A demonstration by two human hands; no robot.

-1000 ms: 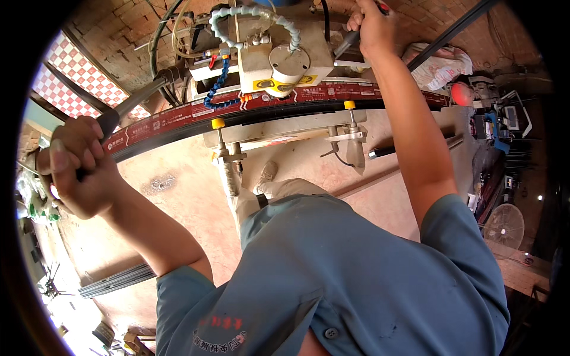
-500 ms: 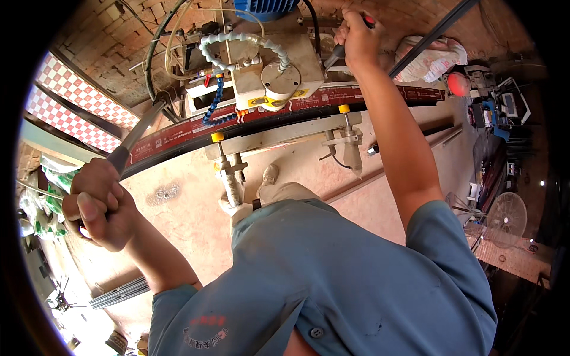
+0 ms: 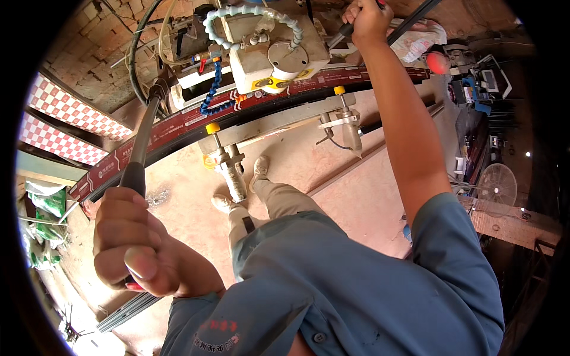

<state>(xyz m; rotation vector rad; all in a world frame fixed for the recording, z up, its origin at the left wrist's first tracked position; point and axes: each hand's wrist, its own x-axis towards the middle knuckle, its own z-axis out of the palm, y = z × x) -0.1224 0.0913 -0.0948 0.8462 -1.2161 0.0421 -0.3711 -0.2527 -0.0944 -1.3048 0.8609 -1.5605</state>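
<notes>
Head view — dusty reddish floor (image 3: 356, 196), brick wall (image 3: 107, 53); left hand (image 3: 139, 243) clenches lever (image 3: 142, 142), right hand (image 3: 368, 21) clenches handle (image 3: 343, 31).

Bare brick wall (image 3: 89, 53) at upper left, mortar rough. Red-and-white checkered panel (image 3: 65, 121) along its foot. Dusty pinkish concrete floor (image 3: 362, 196), sunlit. Standing fan (image 3: 497, 185) at right, by a low brick ledge (image 3: 516, 222). Green sacks, possibly, at far left (image 3: 44, 202). Right edge dark, cluttered.

Matt grey metal lever (image 3: 142, 133), glossy dark-red rail (image 3: 178, 121), rough brick wall (image 3: 89, 53), soft blue cloth shirt (image 3: 356, 285).
</notes>
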